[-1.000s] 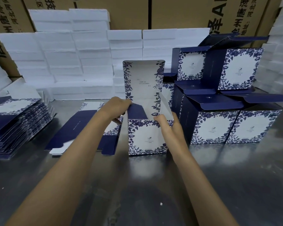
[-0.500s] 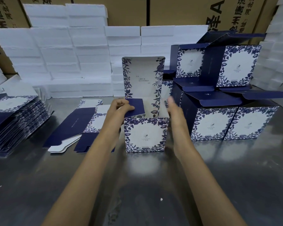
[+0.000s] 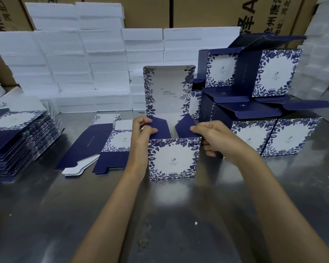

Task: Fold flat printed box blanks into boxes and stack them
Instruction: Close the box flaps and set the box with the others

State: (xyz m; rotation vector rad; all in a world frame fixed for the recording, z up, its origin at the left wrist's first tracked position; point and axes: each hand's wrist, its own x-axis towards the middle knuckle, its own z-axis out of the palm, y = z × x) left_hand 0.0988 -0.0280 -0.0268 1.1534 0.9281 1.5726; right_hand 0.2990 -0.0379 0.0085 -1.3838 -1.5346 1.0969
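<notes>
A half-folded box (image 3: 172,158) stands at the middle of the worktop (image 3: 160,215), its lid flap upright at the back. The left hand (image 3: 141,130) is at its left side flap, the right hand (image 3: 213,137) at its right. Just left of the box lies a flat box blank (image 3: 95,145); further left, a stack of blanks (image 3: 17,137). Right of the box, folded boxes (image 3: 273,137) stand in two tiers. Foam blocks (image 3: 74,73) are piled behind, with cartons (image 3: 150,12) behind those.
</notes>
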